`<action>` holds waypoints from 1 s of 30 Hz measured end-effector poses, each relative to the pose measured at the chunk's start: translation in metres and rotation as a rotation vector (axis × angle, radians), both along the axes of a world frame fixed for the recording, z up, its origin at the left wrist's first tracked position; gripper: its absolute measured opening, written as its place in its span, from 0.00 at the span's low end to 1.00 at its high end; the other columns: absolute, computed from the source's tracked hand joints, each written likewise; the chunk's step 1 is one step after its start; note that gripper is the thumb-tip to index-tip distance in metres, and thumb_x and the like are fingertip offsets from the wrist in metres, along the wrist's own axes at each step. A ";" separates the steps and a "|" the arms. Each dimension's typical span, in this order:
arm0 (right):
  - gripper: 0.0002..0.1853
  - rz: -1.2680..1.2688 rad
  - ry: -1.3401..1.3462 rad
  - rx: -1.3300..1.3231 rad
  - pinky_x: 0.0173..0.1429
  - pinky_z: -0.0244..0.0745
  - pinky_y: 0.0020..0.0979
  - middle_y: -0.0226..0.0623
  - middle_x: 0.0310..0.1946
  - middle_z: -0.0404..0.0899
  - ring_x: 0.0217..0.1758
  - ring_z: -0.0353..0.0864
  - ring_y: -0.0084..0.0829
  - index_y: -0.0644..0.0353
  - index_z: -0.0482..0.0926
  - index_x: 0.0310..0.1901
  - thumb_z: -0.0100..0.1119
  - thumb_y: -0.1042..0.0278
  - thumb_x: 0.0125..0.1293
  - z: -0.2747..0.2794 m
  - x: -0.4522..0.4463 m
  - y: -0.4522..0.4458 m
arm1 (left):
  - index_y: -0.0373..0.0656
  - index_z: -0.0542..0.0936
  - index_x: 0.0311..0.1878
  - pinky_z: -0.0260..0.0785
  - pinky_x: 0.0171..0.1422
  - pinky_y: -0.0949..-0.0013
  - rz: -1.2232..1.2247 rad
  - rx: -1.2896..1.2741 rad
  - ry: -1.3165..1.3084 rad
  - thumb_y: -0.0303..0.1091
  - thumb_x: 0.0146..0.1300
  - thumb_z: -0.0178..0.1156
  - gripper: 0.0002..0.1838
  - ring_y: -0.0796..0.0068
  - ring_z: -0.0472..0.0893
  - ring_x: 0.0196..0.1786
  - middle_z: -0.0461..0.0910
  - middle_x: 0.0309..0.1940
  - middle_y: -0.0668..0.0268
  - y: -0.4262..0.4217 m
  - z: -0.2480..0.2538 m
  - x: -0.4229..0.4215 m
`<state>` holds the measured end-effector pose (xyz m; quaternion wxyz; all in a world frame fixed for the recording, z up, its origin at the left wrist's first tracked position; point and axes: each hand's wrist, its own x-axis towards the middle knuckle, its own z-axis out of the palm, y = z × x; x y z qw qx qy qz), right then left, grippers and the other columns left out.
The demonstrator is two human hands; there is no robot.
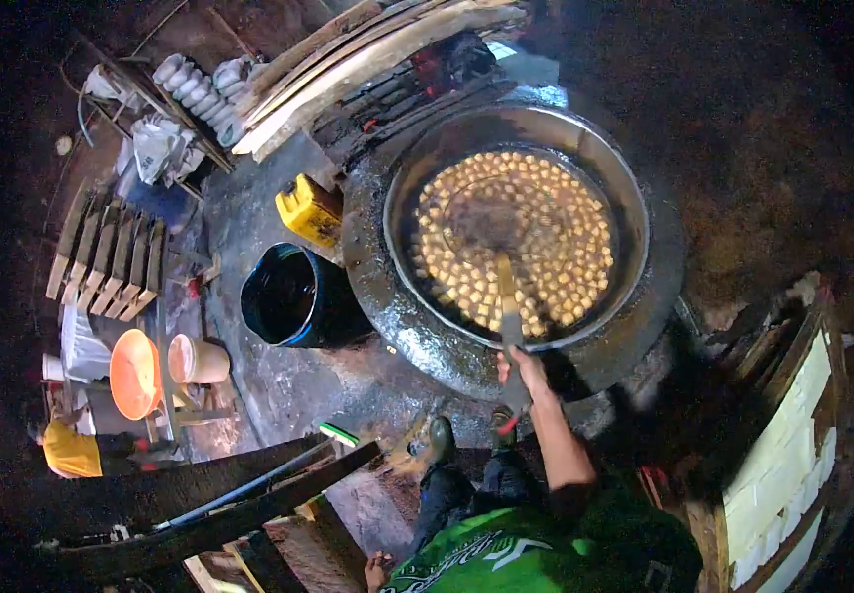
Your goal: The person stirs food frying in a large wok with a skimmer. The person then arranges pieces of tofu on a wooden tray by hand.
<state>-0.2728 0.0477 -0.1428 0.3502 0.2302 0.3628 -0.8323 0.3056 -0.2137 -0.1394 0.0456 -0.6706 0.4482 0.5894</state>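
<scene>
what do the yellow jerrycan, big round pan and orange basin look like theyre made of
Yellow jerrycan: likely plastic, from its bright colour and moulded shape.
Round pan: metal, dull grey with sheen along its thin rim; which metal is unclear.
Orange basin: probably smooth plastic, given its bright colour and rounded form.

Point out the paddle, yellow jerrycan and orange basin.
Paddle [511, 321]: head view, shaft, just above the grip.
Yellow jerrycan [310, 211]: head view, middle of its body.
Orange basin [133, 374]: head view, inner surface.
</scene>
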 end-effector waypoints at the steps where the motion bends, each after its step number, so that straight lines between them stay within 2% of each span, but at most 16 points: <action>1: 0.19 0.008 -0.003 0.000 0.27 0.71 0.31 0.31 0.20 0.72 0.19 0.72 0.29 0.63 0.75 0.39 0.54 0.51 0.69 0.007 0.014 0.003 | 0.43 0.75 0.53 0.78 0.43 0.55 0.002 -0.008 0.005 0.50 0.69 0.52 0.21 0.60 0.79 0.37 0.79 0.38 0.55 0.002 0.000 0.001; 4: 0.24 -0.135 -0.148 -0.095 0.26 0.69 0.32 0.32 0.19 0.70 0.19 0.68 0.27 0.63 0.74 0.40 0.44 0.45 0.73 0.009 0.047 0.008 | 0.42 0.76 0.49 0.77 0.44 0.58 0.008 -0.016 0.018 0.48 0.67 0.56 0.19 0.63 0.80 0.37 0.80 0.36 0.58 0.010 0.001 0.006; 8: 0.24 -0.209 -0.188 -0.100 0.26 0.69 0.31 0.32 0.19 0.69 0.20 0.68 0.28 0.64 0.73 0.39 0.45 0.46 0.72 -0.027 0.030 0.009 | 0.41 0.78 0.44 0.77 0.45 0.61 0.009 -0.020 0.041 0.45 0.65 0.60 0.16 0.67 0.81 0.37 0.82 0.33 0.60 0.014 -0.003 0.004; 10: 0.22 -0.096 -0.237 -0.126 0.27 0.69 0.31 0.32 0.19 0.69 0.21 0.69 0.27 0.65 0.73 0.37 0.48 0.48 0.71 -0.042 0.010 0.019 | 0.40 0.78 0.41 0.76 0.46 0.63 0.008 -0.026 0.055 0.44 0.64 0.63 0.15 0.69 0.82 0.36 0.82 0.32 0.62 0.015 -0.003 0.004; 12: 0.16 -0.080 -0.202 -0.103 0.26 0.69 0.29 0.32 0.18 0.69 0.19 0.69 0.26 0.64 0.72 0.36 0.50 0.56 0.68 -0.037 -0.012 0.031 | 0.40 0.79 0.39 0.76 0.45 0.64 -0.074 -0.030 0.066 0.42 0.63 0.64 0.14 0.70 0.82 0.36 0.83 0.32 0.63 0.002 -0.011 0.000; 13: 0.14 -0.021 -0.165 -0.028 0.25 0.69 0.29 0.32 0.17 0.69 0.18 0.69 0.26 0.64 0.72 0.36 0.50 0.59 0.67 -0.033 -0.017 0.037 | 0.41 0.79 0.37 0.76 0.43 0.65 -0.162 -0.027 0.061 0.42 0.63 0.64 0.13 0.70 0.82 0.37 0.83 0.33 0.63 -0.007 -0.015 0.001; 15: 0.09 -0.023 -0.129 -0.031 0.24 0.69 0.29 0.33 0.17 0.69 0.17 0.70 0.26 0.64 0.72 0.36 0.53 0.67 0.64 -0.006 0.004 0.050 | 0.42 0.79 0.35 0.74 0.39 0.66 -0.447 -0.290 0.311 0.41 0.64 0.62 0.11 0.70 0.81 0.34 0.83 0.31 0.66 -0.014 -0.002 -0.009; 17: 0.06 0.042 0.023 0.361 0.26 0.72 0.30 0.36 0.19 0.71 0.18 0.72 0.26 0.65 0.72 0.37 0.57 0.74 0.61 0.030 0.041 0.063 | 0.42 0.78 0.35 0.72 0.38 0.67 -1.383 -0.861 0.153 0.40 0.67 0.58 0.11 0.70 0.80 0.32 0.81 0.30 0.65 -0.029 0.011 -0.024; 19: 0.10 0.092 0.119 0.504 0.29 0.74 0.33 0.39 0.24 0.74 0.22 0.75 0.28 0.66 0.73 0.42 0.58 0.77 0.59 0.065 0.080 0.086 | 0.42 0.78 0.39 0.72 0.40 0.67 -0.099 0.150 0.721 0.41 0.70 0.55 0.12 0.69 0.80 0.33 0.81 0.32 0.65 -0.047 -0.034 -0.020; 21: 0.14 0.139 0.200 0.656 0.32 0.76 0.35 0.41 0.29 0.77 0.27 0.78 0.30 0.67 0.74 0.46 0.59 0.79 0.57 0.073 0.124 0.108 | 0.43 0.77 0.42 0.72 0.39 0.67 -0.382 0.107 0.420 0.43 0.70 0.54 0.12 0.70 0.80 0.36 0.80 0.34 0.66 -0.071 -0.045 -0.042; 23: 0.25 0.250 0.703 1.546 0.49 0.75 0.41 0.51 0.41 0.80 0.43 0.79 0.49 0.65 0.69 0.56 0.60 0.72 0.56 0.075 0.164 0.125 | 0.44 0.76 0.43 0.71 0.39 0.67 -0.535 0.103 0.271 0.44 0.70 0.54 0.12 0.70 0.80 0.38 0.79 0.34 0.66 -0.092 -0.047 -0.065; 24: 0.25 0.249 0.696 1.566 0.49 0.75 0.41 0.51 0.41 0.80 0.43 0.79 0.49 0.65 0.69 0.56 0.60 0.72 0.56 0.103 0.176 0.128 | 0.46 0.75 0.42 0.71 0.39 0.67 -0.491 0.146 0.290 0.45 0.70 0.53 0.13 0.72 0.79 0.39 0.78 0.34 0.69 -0.100 -0.046 -0.078; 26: 0.28 0.398 0.703 1.687 0.54 0.74 0.35 0.52 0.53 0.76 0.52 0.77 0.42 0.69 0.69 0.62 0.60 0.77 0.57 0.172 0.196 0.129 | 0.48 0.75 0.42 0.71 0.39 0.66 -0.386 0.154 0.241 0.51 0.70 0.53 0.15 0.74 0.79 0.42 0.75 0.33 0.71 -0.108 -0.048 -0.105; 27: 0.28 0.478 0.686 1.750 0.54 0.74 0.36 0.52 0.52 0.76 0.52 0.77 0.43 0.70 0.69 0.61 0.60 0.76 0.57 0.182 0.205 0.130 | 0.48 0.75 0.43 0.71 0.38 0.66 -0.486 0.057 0.387 0.53 0.69 0.53 0.18 0.74 0.78 0.41 0.75 0.33 0.72 -0.109 -0.037 -0.113; 28: 0.29 0.563 0.642 1.790 0.54 0.74 0.37 0.53 0.51 0.76 0.52 0.77 0.43 0.70 0.69 0.61 0.61 0.75 0.56 0.182 0.214 0.135 | 0.47 0.76 0.44 0.71 0.37 0.68 -0.414 -0.012 0.268 0.54 0.69 0.53 0.19 0.76 0.78 0.39 0.75 0.31 0.72 -0.092 0.015 -0.141; 30: 0.29 0.708 0.543 1.841 0.54 0.74 0.38 0.54 0.50 0.77 0.52 0.78 0.44 0.70 0.70 0.60 0.62 0.74 0.54 0.178 0.236 0.143 | 0.48 0.76 0.48 0.70 0.30 0.72 -0.630 -0.040 0.372 0.55 0.68 0.54 0.20 0.76 0.78 0.38 0.76 0.32 0.71 -0.117 -0.007 -0.138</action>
